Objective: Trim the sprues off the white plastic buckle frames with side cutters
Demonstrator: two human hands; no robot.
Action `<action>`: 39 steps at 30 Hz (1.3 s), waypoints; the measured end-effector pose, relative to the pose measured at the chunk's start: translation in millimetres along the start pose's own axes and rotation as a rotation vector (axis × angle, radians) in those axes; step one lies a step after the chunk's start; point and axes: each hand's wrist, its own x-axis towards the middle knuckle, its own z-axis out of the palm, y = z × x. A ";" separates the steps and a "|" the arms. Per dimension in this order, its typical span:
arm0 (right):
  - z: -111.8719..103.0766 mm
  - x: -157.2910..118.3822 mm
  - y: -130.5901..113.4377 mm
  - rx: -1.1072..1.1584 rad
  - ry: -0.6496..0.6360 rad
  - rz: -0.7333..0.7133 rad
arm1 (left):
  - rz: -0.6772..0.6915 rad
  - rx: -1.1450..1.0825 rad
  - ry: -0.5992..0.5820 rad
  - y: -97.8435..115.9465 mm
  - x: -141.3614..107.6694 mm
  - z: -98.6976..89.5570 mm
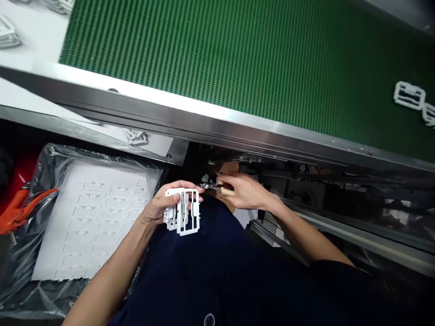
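Observation:
My left hand (159,203) is shut around a stack of white moulded plastic frames (183,212), with their lattice of bars sticking out to the right of my fingers. My right hand (246,191) grips a small pair of metal-nosed side cutters (209,186) with a pale tan handle (227,191). The cutter's tip points left and reaches close to the top of the white frames. Whether it touches them is hard to tell.
A green ribbed conveyor belt (238,68) with a steel rail (204,120) runs above my hands, carrying white frames (409,96) at right. At left, a plastic-lined bin (37,253) holds a white sheet with rows of small parts. Orange-handled tool (23,210) lies there.

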 end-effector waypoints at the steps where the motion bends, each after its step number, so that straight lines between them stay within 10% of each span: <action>1: -3.5 6.0 -2.9 -0.048 -0.026 -0.042 | 0.009 -0.006 0.001 -0.5 -4.6 -0.5; 12: -13.8 43.5 -38.5 -0.249 -0.297 -0.319 | 0.116 -0.005 0.037 -5.5 -42.1 -8.8; 24: -1.7 58.4 -49.3 -0.174 -0.321 -0.349 | 0.152 -0.092 0.022 -4.2 -57.9 -17.6; 33: 59.0 183.8 -18.4 0.084 0.438 0.243 | -0.021 -0.118 0.567 -33.6 -15.1 -64.4; 39: 67.9 255.3 -20.4 0.046 0.406 0.160 | -0.080 0.171 0.825 -41.4 -35.5 -108.2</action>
